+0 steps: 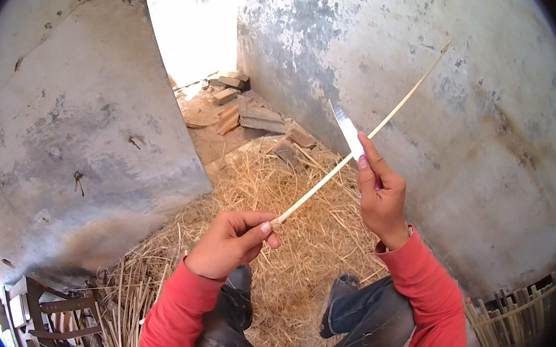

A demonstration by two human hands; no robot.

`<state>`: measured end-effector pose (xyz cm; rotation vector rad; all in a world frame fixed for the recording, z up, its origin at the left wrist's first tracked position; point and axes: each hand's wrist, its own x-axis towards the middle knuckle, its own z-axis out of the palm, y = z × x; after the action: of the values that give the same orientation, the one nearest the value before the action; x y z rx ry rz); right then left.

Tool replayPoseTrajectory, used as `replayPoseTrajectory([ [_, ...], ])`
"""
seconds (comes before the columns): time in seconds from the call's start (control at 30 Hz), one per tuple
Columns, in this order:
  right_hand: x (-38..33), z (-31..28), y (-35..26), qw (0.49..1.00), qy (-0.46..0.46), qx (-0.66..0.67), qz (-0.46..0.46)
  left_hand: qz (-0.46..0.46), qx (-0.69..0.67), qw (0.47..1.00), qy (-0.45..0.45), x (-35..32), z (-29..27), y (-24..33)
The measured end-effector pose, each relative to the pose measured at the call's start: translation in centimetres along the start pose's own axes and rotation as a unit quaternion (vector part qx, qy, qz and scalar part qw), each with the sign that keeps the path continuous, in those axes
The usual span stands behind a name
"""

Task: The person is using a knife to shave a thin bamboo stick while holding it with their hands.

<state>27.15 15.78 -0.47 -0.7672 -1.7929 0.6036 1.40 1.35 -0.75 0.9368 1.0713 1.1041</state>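
My left hand (pixel 230 242) pinches the near end of a long thin pale bamboo strip (pixel 332 175) between thumb and fingers. The strip slants up to the right, its far tip near the grey wall. My right hand (pixel 380 194) grips a knife with a bright narrow blade (pixel 347 130) pointing upward. The blade rests against the strip about midway along it, my forefinger lying along the back of the blade. Both red sleeves enter from the lower edge, over my dark trousers.
Dry straw (pixel 298 238) covers the ground in front of my knees. Stained grey walls (pixel 457 89) stand left and right, with a sunlit gap and loose bricks (pixel 233 87) behind. A woven bamboo piece (pixel 519 314) lies lower right, a dark slatted frame (pixel 52 329) lower left.
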Motion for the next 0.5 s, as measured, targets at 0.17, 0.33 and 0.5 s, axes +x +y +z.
replayPoseTrajectory([
  [0.17,-1.9,2.2,-0.2,0.994,-0.029,-0.023,-0.107,-0.020,-0.011,1.000,-0.015,0.5,0.3,0.4],
  [0.33,-3.6,4.9,-2.2,0.979,-0.091,-0.011,-0.182,-0.020,-0.037,0.999,-0.017,1.1,1.1,0.8],
  [0.5,-2.0,4.3,-1.7,0.990,-0.045,-0.016,-0.130,-0.016,-0.054,0.998,-0.025,1.1,1.0,1.0],
])
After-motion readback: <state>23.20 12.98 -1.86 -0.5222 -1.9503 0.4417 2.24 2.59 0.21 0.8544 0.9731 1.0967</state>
